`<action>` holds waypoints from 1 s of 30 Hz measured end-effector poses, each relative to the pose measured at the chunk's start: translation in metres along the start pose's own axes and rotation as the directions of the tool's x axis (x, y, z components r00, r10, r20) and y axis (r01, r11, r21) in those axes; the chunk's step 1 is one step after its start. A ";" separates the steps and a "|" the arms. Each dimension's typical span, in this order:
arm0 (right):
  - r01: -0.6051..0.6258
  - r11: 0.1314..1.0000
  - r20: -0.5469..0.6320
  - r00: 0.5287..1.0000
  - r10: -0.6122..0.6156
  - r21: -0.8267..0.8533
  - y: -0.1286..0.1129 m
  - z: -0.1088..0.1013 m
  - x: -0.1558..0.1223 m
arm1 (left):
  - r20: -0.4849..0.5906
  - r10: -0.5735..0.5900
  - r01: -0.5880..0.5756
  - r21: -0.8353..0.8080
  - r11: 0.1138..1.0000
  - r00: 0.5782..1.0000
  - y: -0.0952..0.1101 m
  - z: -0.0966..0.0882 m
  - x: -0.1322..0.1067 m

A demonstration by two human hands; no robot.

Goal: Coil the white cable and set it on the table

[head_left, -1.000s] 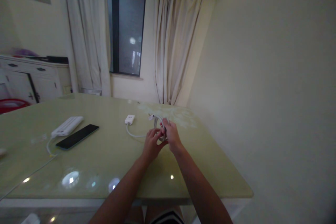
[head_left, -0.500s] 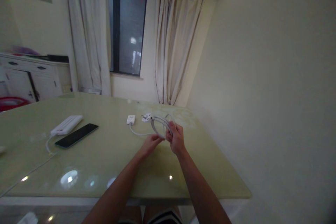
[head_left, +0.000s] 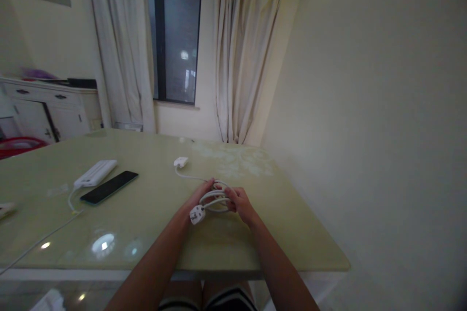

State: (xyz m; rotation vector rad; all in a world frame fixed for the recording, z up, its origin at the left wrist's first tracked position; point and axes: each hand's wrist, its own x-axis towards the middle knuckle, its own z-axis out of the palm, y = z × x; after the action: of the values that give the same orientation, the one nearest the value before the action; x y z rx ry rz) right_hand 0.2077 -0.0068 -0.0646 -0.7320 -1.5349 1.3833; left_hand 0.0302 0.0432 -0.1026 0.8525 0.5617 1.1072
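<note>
A white extension cord is looped into a coil between my two hands, just above the table. My right hand is closed round the right side of the coil. At its far left side, my left hand pinches the cord, its fingertips partly hidden behind the loops. The three-pin plug hangs at the near left of the coil, over my left wrist, prongs facing me. From the coil, a free length of cord runs left and away to a small white socket block lying on the table.
To the left on the glossy pale-green table lie a black phone and a white power bank with a thin white cable. A wall borders the right side; curtains hang beyond the far edge.
The coil has tipped down and towards me, swinging the plug from the far side to the near left. My left hand has moved away from me, up along the coil. The socket block has turned slightly.
</note>
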 end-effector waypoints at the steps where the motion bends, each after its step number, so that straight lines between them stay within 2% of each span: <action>1: 0.006 1.000 -0.044 0.999 -0.005 0.016 0.004 -0.001 0.000 | -0.041 0.025 -0.023 0.053 0.998 0.999 0.000 0.002 -0.001; 4: -0.007 0.988 -0.158 0.987 0.032 0.155 0.010 -0.006 0.003 | -0.159 0.121 -0.080 0.244 0.966 0.980 -0.002 0.010 -0.008; 6: -0.058 0.955 -0.207 0.971 0.122 0.292 0.012 -0.009 0.007 | -0.167 0.170 -0.110 0.315 0.943 0.971 -0.003 0.016 -0.014; 9: -0.148 0.868 -0.208 0.939 0.274 0.474 0.014 -0.012 0.014 | -0.153 0.258 -0.178 0.404 0.897 0.954 -0.005 0.023 -0.019; 13: -0.207 0.789 -0.205 0.899 0.387 0.579 0.016 -0.011 0.018 | -0.149 0.232 -0.153 0.412 0.898 0.961 -0.003 0.029 -0.021; 17: -0.132 0.769 -0.290 0.875 0.386 0.625 0.012 -0.014 0.017 | -0.231 0.266 -0.195 0.290 0.937 0.936 0.000 0.033 -0.021; 21: -0.068 0.769 -0.356 0.858 0.370 0.636 0.008 -0.023 0.015 | -0.277 0.243 -0.196 0.186 0.963 0.930 -0.002 0.033 -0.018; 24: -0.034 0.785 -0.381 0.861 0.338 0.619 0.006 -0.027 0.015 | -0.346 0.287 -0.244 0.164 0.956 0.893 -0.005 0.030 -0.014; 27: -0.028 0.795 -0.367 0.877 0.310 0.606 0.005 -0.027 0.014 | -0.409 0.319 -0.282 0.148 0.948 0.855 -0.006 0.025 -0.009; 30: -0.098 0.810 -0.306 0.894 0.327 0.578 0.006 -0.024 0.014 | -0.397 0.278 -0.197 0.232 0.953 0.875 -0.007 0.020 -0.007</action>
State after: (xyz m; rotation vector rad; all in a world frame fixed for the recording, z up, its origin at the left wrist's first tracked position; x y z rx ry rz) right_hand 0.2224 0.0167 -0.0684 -0.7713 -0.6887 1.6267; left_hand 0.0465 0.0288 -0.0967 0.8583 0.9555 1.5030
